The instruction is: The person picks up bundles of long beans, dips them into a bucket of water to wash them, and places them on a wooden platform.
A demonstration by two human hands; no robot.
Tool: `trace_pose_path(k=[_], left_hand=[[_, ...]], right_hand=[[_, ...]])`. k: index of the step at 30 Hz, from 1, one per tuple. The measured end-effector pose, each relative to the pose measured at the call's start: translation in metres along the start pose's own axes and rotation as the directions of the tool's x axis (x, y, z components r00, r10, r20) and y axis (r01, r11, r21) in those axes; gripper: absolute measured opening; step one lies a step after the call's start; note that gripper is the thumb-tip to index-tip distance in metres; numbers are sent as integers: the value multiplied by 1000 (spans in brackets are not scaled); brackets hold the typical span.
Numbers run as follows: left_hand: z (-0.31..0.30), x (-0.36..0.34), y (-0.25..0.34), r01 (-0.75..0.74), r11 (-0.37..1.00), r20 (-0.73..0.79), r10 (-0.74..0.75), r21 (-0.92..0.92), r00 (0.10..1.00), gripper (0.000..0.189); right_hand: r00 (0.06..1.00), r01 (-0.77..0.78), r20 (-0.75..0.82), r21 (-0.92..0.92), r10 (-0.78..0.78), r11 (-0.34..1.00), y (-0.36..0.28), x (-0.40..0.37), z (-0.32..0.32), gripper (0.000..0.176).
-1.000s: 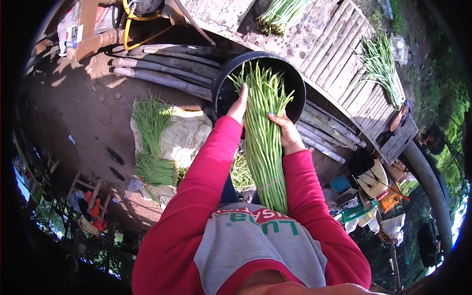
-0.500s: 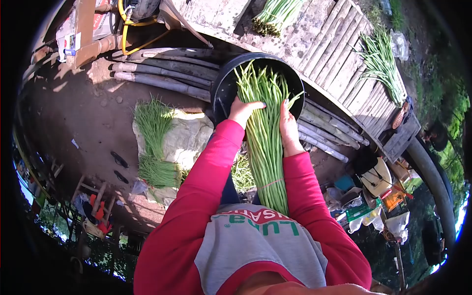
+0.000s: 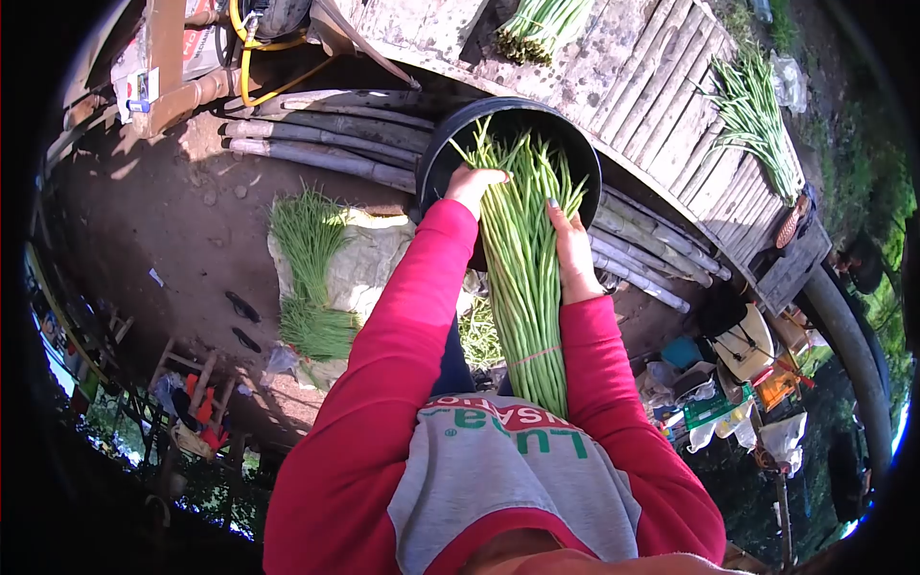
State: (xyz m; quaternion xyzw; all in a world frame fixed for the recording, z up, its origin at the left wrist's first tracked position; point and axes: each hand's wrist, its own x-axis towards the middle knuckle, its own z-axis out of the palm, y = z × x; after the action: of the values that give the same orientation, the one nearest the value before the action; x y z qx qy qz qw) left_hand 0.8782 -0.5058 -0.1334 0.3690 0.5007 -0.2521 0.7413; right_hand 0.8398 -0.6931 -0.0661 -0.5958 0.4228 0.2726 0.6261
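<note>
A thick bundle of green long beans (image 3: pixel 522 278) lies lengthwise between my two hands, a pinkish band (image 3: pixel 535 356) round its end near my body. Its far tips reach over the black bucket (image 3: pixel 446 158) and overlap the opening. My left hand (image 3: pixel 470 189) grips the bundle's left side near the tips, thumb across the beans. Along the right side, my right hand (image 3: pixel 573 251) holds the beans with its thumb up against them; its other fingers are mostly hidden. More beans (image 3: pixel 482 335) lie low between my legs, partly covered by the bundle.
A slatted bamboo platform (image 3: pixel 652 96) stands ahead, carrying one bean bundle (image 3: pixel 541 29) and another bundle (image 3: pixel 757 125) at right. Bamboo poles (image 3: pixel 326 149) lie beneath it. Beans (image 3: pixel 311 244) rest on a pale sack (image 3: pixel 379 259) at left, near dark slippers (image 3: pixel 242 307).
My left hand has slid a little farther up the bundle toward the tips. The tips have shifted slightly within the bucket's opening. The whole view has moved slightly.
</note>
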Motion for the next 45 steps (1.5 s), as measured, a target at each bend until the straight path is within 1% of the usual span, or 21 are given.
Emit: trace_pose_path(k=[4, 8, 10, 12, 13, 14, 15, 16, 18, 22, 23, 24, 29, 31, 32, 34, 36, 38, 41, 42, 45], left_hand=[[12, -8, 16, -74, 981, -76, 89, 181, 993, 21], [-1, 9, 12, 7, 951, -107, 27, 310, 994, 21], [-13, 20, -3, -104, 975, -127, 131, 199, 983, 30], [-21, 22, -3, -44, 992, -223, 69, 117, 972, 56], [-27, 28, -12, -220, 966, -234, 246, 133, 941, 67], [-33, 34, -22, -388, 910, -243, 414, 149, 877, 79], [-35, 18, -15, -301, 880, -160, 379, 367, 912, 91], [-16, -15, -10, -401, 797, -125, 501, 451, 856, 95], [9, -71, -14, -346, 596, -72, 565, 724, 822, 97], [32, -130, -47, -100, 499, -2, 201, 861, 980, 129], [27, -111, -53, -80, 653, -53, 181, 753, 982, 141], [34, -101, -40, 30, 730, -160, 110, 682, 981, 140], [21, -48, -46, 37, 960, 2, -40, 276, 999, 121], [26, -67, -31, 54, 989, 31, -58, 137, 998, 115], [29, -74, -27, -24, 995, 0, 24, 100, 1000, 102], [33, -87, -15, -157, 987, 40, 159, -43, 986, 85], [34, -99, 1, -220, 970, 85, 229, -105, 970, 75], [27, -90, 4, -233, 942, 150, 274, -242, 950, 50], [21, -97, 27, -53, 976, 235, 103, -210, 967, 27], [17, -93, 34, 79, 966, 158, -40, -246, 987, 22], [12, -70, 35, 105, 972, 72, -92, -212, 993, 28]], right_hand=[[996, -47, 88, 149, 34, 988, -2, -2, -1, 42], [998, -58, -18, 265, 65, 963, -3, 5, -5, 20], [998, -21, -45, 261, 33, 965, 5, 12, -8, 23], [964, -124, -234, 30, 128, 992, 11, 23, -18, 52], [958, -168, -237, -21, 159, 986, 3, 16, -13, 82], [959, -167, -237, -19, 157, 986, -3, 11, -9, 82], [959, -266, -48, 180, 278, 947, -7, 7, -7, 94], [922, -387, 163, 346, 351, 855, -9, 5, -6, 107], [913, -394, 241, 309, 329, 866, -12, 1, -3, 111], [880, -354, 399, 195, 256, 915, -8, -2, 1, 123], [866, -390, 411, 199, 284, 899, -6, -4, 1, 123], [854, -416, 422, 202, 304, 887, -17, -9, 7, 124], [918, -272, 324, 96, 229, 957, -18, -17, 6, 117], [928, -230, 335, 170, 163, 958, -26, -30, 5, 96], [931, -221, 331, 180, 153, 959, -29, -34, 7, 96], [994, 61, 95, -95, -52, 994, -34, -39, 6, 82], [968, 247, 123, -307, -218, 919, -6, -17, -9, 85], [991, 92, 122, -305, -57, 948, -2, -22, -10, 91], [976, -107, 162, -242, 149, 964, 18, -27, -14, 83], [940, -212, 238, -152, 244, 965, 18, -31, -15, 82], [768, -521, 422, -29, 483, 853, -27, -79, 1, 84]])
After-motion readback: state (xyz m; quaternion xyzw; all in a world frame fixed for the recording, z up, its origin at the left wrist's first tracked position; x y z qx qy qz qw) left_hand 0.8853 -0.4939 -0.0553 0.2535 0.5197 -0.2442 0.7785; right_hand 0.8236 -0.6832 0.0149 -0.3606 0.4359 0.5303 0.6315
